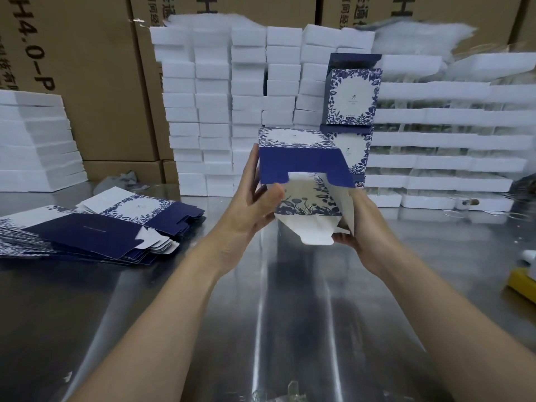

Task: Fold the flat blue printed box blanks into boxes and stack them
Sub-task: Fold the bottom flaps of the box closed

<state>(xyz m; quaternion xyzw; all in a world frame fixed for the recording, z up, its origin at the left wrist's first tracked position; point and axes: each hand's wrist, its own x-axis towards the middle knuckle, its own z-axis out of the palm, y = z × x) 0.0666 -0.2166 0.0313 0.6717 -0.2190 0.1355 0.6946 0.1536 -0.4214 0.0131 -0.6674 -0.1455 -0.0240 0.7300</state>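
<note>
Holding a half-folded box (304,175) above the surface (261,314), both hands closed on it: left hand (252,210), right hand (362,227). Forced flaps may crease or tear.

yellow object (522,282) cut off at right edge

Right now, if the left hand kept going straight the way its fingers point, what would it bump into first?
The left hand already grips the half-folded box. Past that, its fingers point up and away toward the white foam stack, probably the next thing met, though depth is hard to judge.
</note>
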